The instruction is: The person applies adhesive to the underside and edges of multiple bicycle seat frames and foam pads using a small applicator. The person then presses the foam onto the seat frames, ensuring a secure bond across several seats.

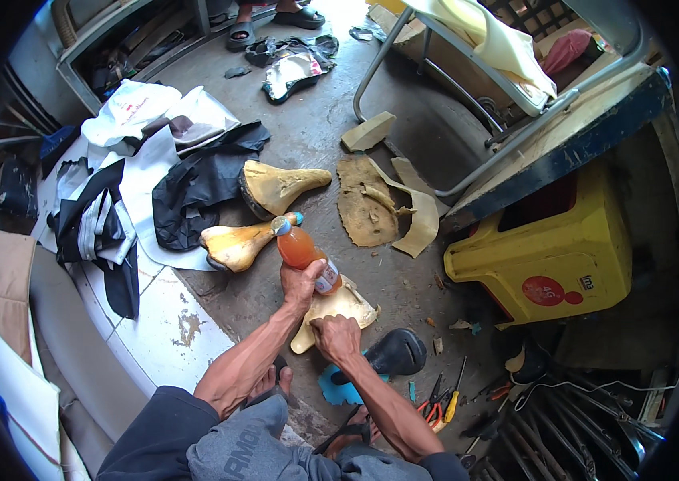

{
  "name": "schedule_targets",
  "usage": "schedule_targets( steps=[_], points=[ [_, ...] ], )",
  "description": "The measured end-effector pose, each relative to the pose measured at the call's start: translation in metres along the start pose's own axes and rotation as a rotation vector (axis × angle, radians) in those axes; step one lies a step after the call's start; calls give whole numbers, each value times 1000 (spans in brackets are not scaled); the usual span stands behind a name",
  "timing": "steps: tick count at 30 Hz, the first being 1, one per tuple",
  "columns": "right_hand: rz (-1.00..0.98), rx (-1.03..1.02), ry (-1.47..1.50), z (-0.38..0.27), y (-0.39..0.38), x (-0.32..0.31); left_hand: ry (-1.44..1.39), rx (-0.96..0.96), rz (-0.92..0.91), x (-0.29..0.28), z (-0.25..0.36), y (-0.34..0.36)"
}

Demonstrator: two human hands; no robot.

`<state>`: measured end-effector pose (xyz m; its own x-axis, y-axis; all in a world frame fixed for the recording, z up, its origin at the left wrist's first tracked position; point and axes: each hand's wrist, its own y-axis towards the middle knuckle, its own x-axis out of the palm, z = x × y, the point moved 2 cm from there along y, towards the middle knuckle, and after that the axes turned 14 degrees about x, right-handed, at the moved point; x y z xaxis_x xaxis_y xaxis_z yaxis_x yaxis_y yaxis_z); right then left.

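Note:
My left hand [304, 282] is wrapped round a clear plastic bottle [299, 248] of orange liquid with a blue cap, held tilted over the floor. Below it lies a cream bicycle saddle pad [349, 305], its narrow end pointing toward me. My right hand [338, 337] is closed over the pad's near part; what its fingers hold, if anything, is hidden. Two yellowish saddles with dark undersides lie just beyond, one saddle [235, 244] beside the bottle and another saddle [279, 186] farther off. A black saddle [397, 353] rests right of my right forearm.
Pliers [435, 405] and a yellow-handled screwdriver [453, 401] lie at lower right, near piled metal rods [564, 433]. A yellow plastic stool [548, 248] lies on its side at right. Cut foam pieces [367, 200] and black fabric [195, 196] lie ahead. Another person's sandalled feet [275, 24] show at the far edge.

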<state>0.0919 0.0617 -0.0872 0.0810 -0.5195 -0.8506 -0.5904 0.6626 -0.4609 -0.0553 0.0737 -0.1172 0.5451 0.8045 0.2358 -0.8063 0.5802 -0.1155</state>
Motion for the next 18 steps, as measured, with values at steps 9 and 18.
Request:
schedule_targets(
  steps=[9,18],
  points=[
    [452,13,422,24,-85,-26,10,364,-52,19,70,17],
    [407,394,853,70,-122,-54,584,796,-112,-2,6,35]
  ],
)
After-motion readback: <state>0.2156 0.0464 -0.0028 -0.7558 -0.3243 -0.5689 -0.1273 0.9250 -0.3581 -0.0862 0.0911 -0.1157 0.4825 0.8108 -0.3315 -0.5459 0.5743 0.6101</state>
